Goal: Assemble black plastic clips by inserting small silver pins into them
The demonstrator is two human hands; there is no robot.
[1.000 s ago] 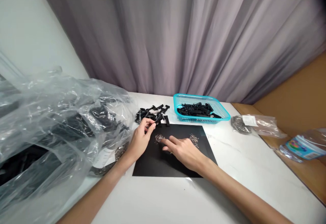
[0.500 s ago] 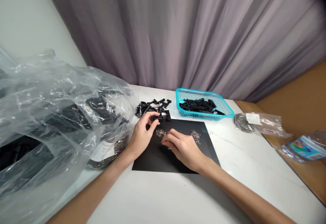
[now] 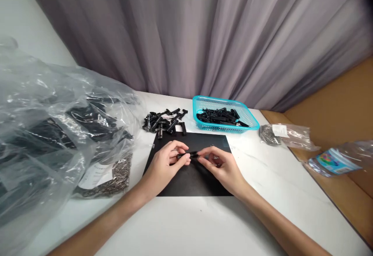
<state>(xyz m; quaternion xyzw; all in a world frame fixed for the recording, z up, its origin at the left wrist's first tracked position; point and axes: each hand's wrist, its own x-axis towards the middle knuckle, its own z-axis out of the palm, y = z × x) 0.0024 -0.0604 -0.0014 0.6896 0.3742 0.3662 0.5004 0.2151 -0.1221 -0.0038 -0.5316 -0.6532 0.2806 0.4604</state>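
Low over a black mat [image 3: 189,184], my left hand [image 3: 166,162] pinches a narrow black plastic piece [image 3: 192,154] between thumb and fingers. My right hand [image 3: 222,166] is closed at the right end of this piece, its fingertips meeting there. Whatever sits between those right fingertips is too small to make out. Small heaps of shiny metal pins on the mat are mostly hidden behind my hands. Just past the mat's far left edge lies a loose pile of similar black plastic pieces [image 3: 166,123].
A turquoise basket [image 3: 230,128] with more black pieces stands behind the mat. Large clear plastic bags [image 3: 52,89] fill the left side, with a labelled bag of metal pins [image 3: 120,174] beside them. Another small bag [image 3: 269,135] and a clear bottle [image 3: 335,162] lie at right.
My left hand has brought the black piece nearer, down over the mat. My right hand has moved from beside the left pin heap to the piece's right end. The view has shifted slightly.
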